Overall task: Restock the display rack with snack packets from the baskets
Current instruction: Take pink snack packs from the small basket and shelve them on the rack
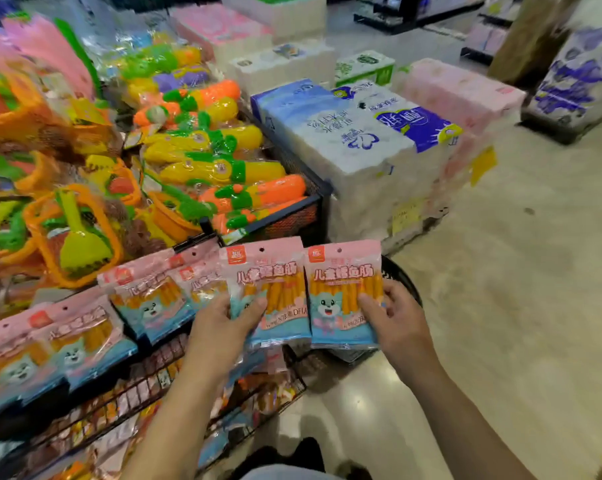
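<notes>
Black wire rack [147, 382] stands at the left, with a round basket [401, 282] by its end. Above them the left packet [279, 271] is pinched in the left hand [220, 330], the right packet [341, 271] in the right hand [400, 323]. Shiny bags could slip and fall.

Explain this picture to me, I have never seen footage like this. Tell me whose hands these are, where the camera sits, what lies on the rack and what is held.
There is no machine here. A person wears one camera on the head, and it looks down at their own hands. The left hand pinches the left packet and the right hand holds the right packet. Both packets are pink and blue and show orange sticks. Matching shelved packets lie in a row on the wire display rack to the left. Beyond them sit plastic toys, and wrapped tissue packs stand further back. A dark basket rim shows behind the right packet.
</notes>
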Demonstrator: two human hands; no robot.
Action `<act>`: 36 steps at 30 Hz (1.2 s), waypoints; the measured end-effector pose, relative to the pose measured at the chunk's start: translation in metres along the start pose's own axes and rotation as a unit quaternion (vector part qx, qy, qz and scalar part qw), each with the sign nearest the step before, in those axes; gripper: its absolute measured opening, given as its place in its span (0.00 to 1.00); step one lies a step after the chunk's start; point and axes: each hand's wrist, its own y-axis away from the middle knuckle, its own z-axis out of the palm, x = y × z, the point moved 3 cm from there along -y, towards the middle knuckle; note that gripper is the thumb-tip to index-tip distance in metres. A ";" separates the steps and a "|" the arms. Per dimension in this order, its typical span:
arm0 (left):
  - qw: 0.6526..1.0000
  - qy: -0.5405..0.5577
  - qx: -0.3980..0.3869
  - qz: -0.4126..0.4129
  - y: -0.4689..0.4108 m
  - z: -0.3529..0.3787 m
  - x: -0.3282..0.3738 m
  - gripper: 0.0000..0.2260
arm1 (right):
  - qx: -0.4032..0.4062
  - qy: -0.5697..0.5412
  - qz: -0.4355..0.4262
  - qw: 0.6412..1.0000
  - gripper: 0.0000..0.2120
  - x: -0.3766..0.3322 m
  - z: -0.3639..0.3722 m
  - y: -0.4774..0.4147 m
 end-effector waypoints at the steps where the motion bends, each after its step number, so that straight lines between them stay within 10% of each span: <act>1: 1.000 0.003 -0.007 0.004 -0.001 0.016 0.003 0.09 | 0.007 0.001 0.005 1.000 0.04 0.000 -0.015 -0.004; 24: 0.984 0.047 -0.017 -0.169 -0.192 0.203 -0.058 0.05 | 0.020 0.099 0.097 0.990 0.05 0.090 -0.119 -0.246; 36: 0.953 0.089 0.075 -0.279 -0.293 0.288 -0.208 0.07 | -0.084 0.161 0.184 0.966 0.02 0.279 -0.122 -0.369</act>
